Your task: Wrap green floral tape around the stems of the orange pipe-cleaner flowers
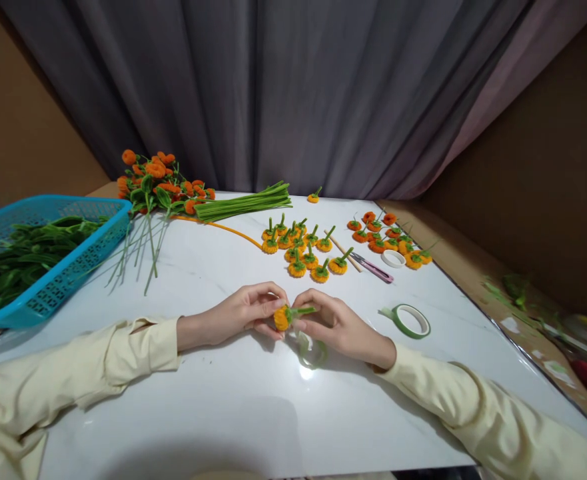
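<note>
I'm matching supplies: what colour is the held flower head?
The flower head is yellow-orange, best seen in the head view.

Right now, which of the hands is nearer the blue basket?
Left. The left hand holds a yellow flower to the right of the blue basket, apart from it; the right hand is farther right, by the stem.

I see a small, ribbed, orange-yellow fuzzy flower head (282, 319) tipped on its side in the fingertips of the left hand (252, 308), its straight, fuzzy green stem (304, 311) pointing toward the right hand (342, 325). Just below that hand I make out a blurred, pale green, tape-like ring (322, 355).
</note>
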`<state>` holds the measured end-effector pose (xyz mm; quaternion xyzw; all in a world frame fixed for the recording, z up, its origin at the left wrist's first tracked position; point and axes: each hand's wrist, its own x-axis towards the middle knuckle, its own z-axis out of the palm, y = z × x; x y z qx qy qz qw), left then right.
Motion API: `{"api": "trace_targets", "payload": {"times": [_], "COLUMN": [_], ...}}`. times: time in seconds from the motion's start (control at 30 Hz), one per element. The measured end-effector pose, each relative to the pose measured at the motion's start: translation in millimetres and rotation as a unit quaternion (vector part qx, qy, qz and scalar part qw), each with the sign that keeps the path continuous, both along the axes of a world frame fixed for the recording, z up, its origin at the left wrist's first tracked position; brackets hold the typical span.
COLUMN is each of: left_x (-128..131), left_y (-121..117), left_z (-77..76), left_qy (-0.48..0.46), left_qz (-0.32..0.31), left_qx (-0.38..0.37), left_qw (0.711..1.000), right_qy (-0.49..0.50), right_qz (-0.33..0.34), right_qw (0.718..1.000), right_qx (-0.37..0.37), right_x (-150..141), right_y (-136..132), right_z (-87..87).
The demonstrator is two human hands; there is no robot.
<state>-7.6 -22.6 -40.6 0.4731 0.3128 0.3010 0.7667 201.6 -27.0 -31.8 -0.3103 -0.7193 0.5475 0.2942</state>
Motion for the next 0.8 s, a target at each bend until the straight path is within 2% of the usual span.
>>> {"api": "trace_targets", "payload": {"times": [0.13,0.33,0.6,0.8], "left_x": [0.7,1.0,-0.2,-0.5], "left_y": [0.8,0.9,1.1,0.5], "left_z": [-0.8,-0.7,-3.0,-2.3], "left_qy": [-0.008,-0.020,-0.027,-0.017], "left_qz": [0.007,0.000,-0.007,0.000], "left_qx": [0.001,-0.007,-0.011,-0.002], "left_qw": [1.000,1.000,1.000,1.000], "right_qy": [0.057,0.087,0.087,0.052], "right_qz": [0.006,0.019,0.028,-0.011], "right_qw": [0.993,0.982,0.984,0.997], "right_qx": [-0.107,-0.165,-0.154,-0.062], "right_x": [-2.5,-5.7,-3.6,-3.4], "right_y": [-0.1,1.1,-0.1,-1.7], "right_z": [0.5,-3.4,0.2,-1.5]}}
